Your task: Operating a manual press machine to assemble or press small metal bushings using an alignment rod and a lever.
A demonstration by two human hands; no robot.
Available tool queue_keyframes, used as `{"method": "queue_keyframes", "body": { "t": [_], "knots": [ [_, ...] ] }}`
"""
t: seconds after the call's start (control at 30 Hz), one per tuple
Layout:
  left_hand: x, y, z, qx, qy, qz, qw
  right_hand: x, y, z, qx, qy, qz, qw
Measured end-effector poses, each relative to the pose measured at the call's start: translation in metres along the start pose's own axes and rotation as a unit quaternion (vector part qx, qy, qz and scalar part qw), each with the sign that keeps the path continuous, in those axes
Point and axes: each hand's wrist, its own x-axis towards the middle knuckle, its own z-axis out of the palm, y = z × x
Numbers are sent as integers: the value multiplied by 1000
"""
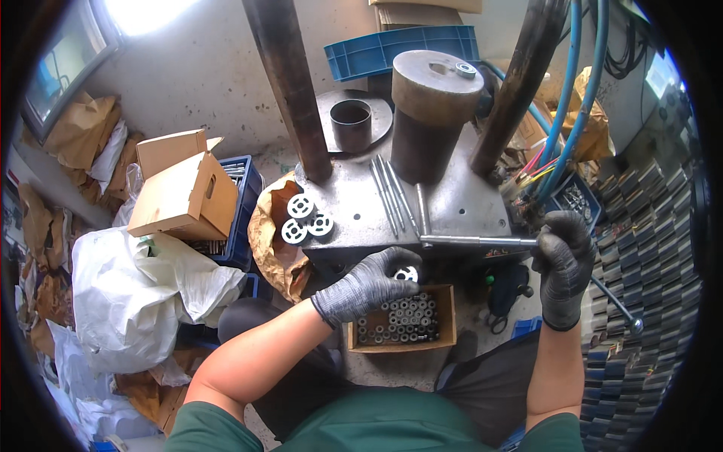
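Observation:
My left hand (363,286), in a grey glove, is closed around a round slotted metal disc (407,274) over the near edge of the steel plate (437,218). My right hand (563,264), gloved too, grips one end of a slim metal rod (482,241) that points left across the plate's front. Three similar white-faced discs (300,206) sit at the plate's left corner. Several rods (392,197) lie side by side near a thick steel cylinder (433,120). Below my left hand stands a cardboard box (402,348) of small ring-shaped parts.
Two dark steel columns (290,83) rise from the plate. A short hollow cylinder (352,128) stands behind. Left are a blue crate (245,188), cardboard box (177,200) and white sack (124,301). Blue hoses (574,90) and stacked metal pieces (648,248) are right.

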Motion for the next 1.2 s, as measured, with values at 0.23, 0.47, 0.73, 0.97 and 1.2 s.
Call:
{"method": "queue_keyframes", "body": {
  "t": [0.23,0.47,0.73,0.97,1.2],
  "knots": [
    [3,6,15,171,57,40,983,-2,-2,-3,35,-71,57,995],
    [-4,23,15,400,94,117,904,-6,1,3,-2,-128,130,983],
    [-5,19,16,546,53,107,829,-14,-9,18,-253,-282,-188,906],
    [-6,17,19,461,21,119,879,-16,-13,31,-239,-251,-212,914],
    [-6,15,19,411,1,148,900,-22,-12,26,-250,-300,-292,873]
  ]
}}
